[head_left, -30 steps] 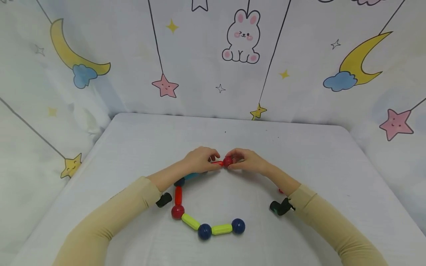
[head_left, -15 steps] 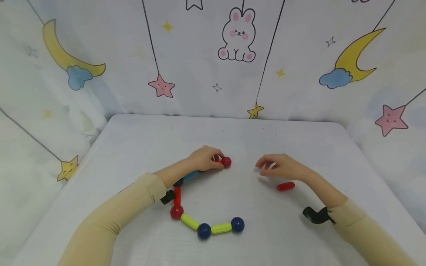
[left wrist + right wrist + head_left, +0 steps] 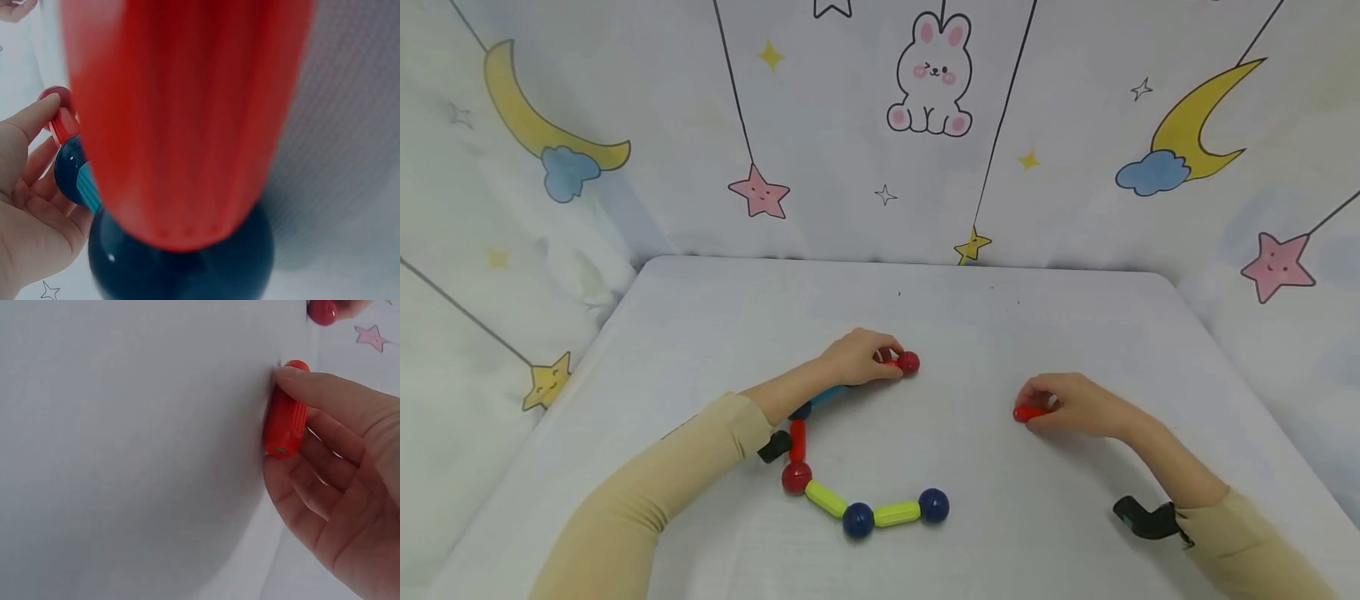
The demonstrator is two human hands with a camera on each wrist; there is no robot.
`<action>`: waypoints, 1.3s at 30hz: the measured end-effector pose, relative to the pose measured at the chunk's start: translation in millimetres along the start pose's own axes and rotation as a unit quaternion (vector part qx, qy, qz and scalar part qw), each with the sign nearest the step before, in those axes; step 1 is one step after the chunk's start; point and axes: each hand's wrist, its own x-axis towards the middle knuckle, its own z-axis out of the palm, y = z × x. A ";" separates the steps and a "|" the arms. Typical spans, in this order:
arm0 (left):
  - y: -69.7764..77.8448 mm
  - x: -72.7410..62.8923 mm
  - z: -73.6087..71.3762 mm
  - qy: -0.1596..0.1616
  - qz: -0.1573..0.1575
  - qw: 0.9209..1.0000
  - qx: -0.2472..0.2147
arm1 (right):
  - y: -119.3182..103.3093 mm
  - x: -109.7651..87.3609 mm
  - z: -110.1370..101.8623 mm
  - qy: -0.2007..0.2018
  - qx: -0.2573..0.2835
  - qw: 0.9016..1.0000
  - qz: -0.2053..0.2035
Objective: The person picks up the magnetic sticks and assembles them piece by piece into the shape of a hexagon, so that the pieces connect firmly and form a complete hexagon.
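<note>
A curved chain of magnetic rods and balls lies on the white table. My left hand [image 3: 861, 357] grips its far end, pinching a short red rod [image 3: 64, 125] tipped by a red ball [image 3: 909, 362]. Beside those fingers in the left wrist view are a dark blue ball [image 3: 70, 170] and a light blue rod [image 3: 89, 187]. To the right, my right hand [image 3: 1071, 402] pinches a loose red rod [image 3: 287, 419] between thumb and fingers, low over the table. That rod's near end shows a small metal dot.
Toward me the chain runs through another red rod [image 3: 797, 440], a red ball [image 3: 797, 477], two yellow-green rods [image 3: 897, 514] and dark blue balls, ending at one ball [image 3: 934, 506]. A patterned cloth [image 3: 827, 108] hangs behind the white table [image 3: 1037, 325].
My right hand has let go of the red ball, moved right and toward me, and taken hold of the loose red rod. The left hand keeps its grip at the chain's end.
</note>
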 end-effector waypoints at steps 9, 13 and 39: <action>2.8 0.5 1.6 0.006 0.006 1.000 0.002 | -15.3 41.2 18.4 0.032 -0.022 0.999 -0.026; 3.8 1.2 3.0 0.006 0.009 1.000 0.001 | -24.7 57.4 22.4 0.038 -0.019 0.999 -0.018; 38.6 -17.2 6.6 0.030 0.064 0.994 0.087 | -48.3 109.4 31.1 0.049 0.009 0.999 -0.020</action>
